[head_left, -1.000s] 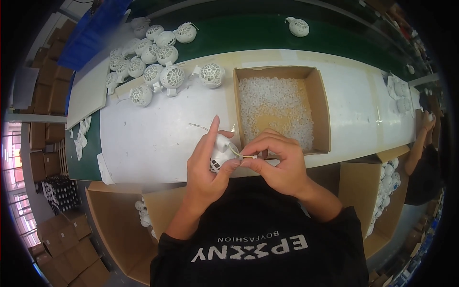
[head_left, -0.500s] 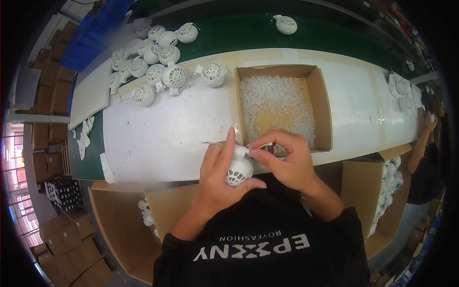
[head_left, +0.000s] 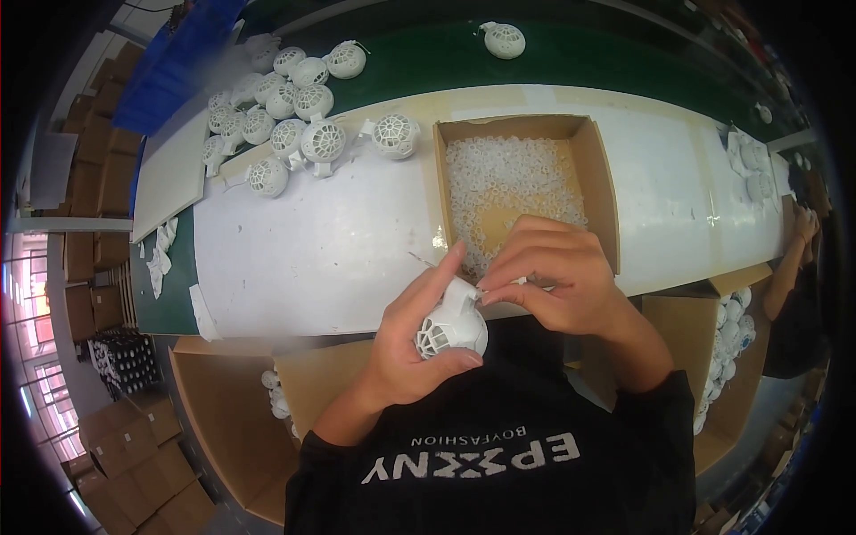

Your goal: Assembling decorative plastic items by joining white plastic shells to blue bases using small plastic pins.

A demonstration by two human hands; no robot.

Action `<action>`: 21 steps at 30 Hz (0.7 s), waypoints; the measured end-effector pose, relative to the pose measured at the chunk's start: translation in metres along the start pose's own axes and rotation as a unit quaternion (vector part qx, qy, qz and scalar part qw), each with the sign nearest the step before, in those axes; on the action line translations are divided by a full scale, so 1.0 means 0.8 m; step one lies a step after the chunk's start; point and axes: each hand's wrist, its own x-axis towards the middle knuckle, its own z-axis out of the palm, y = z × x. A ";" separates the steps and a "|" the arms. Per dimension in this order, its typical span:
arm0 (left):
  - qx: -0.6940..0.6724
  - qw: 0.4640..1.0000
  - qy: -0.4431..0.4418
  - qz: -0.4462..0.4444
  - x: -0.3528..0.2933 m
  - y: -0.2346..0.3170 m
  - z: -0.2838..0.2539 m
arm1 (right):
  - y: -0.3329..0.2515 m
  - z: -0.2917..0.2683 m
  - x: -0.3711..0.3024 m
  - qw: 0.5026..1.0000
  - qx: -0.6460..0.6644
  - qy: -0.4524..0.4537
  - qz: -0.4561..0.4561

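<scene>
Currently | wht ball (head_left: 455,332) clamped btwn L fingers (head_left: 437,278) | R fingers (head_left: 519,264) pinch its lead (head_left: 520,281)

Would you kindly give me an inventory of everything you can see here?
Held housing: one, white, in the left hand
Small white part: one, white, between the right hand's fingers
Grilled housings: over a dozen, white, far left
Lone housing: one, white, far centre
Table top: one, white, centre
Green surface: one, green, beyond the table top
Shallow box: one, brown, on the table top
Tiny pieces: uncountable, translucent, inside the shallow box
Open cartons: two, brown, near side, left and right
Stacked boxes: many, brown, left
Co-worker: one, dark clothes, right edge
Shirt: one, black, near centre
Left hand: one, around the held housing
Right hand: one, beside it
</scene>
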 end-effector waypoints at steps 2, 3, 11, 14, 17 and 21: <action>0.145 0.987 0.032 0.058 0.006 0.011 0.006 | -0.003 0.005 -0.002 0.999 0.025 0.013 0.030; 0.216 0.971 0.047 0.087 0.009 0.014 0.007 | -0.006 0.007 -0.003 0.998 0.031 0.024 0.044; 0.032 0.999 -0.027 -0.012 0.016 0.006 0.004 | 0.008 -0.014 0.000 0.985 -0.125 0.008 -0.122; 0.062 0.998 0.001 -0.012 0.019 -0.001 0.016 | 0.005 -0.021 0.004 0.966 -0.206 -0.018 -0.155; 0.142 0.989 0.035 -0.002 0.025 0.010 0.032 | 0.005 -0.023 0.004 0.976 -0.193 -0.058 -0.078; 0.294 0.954 0.061 0.001 0.017 0.029 0.028 | 0.016 -0.004 0.004 0.986 -0.151 -0.038 -0.055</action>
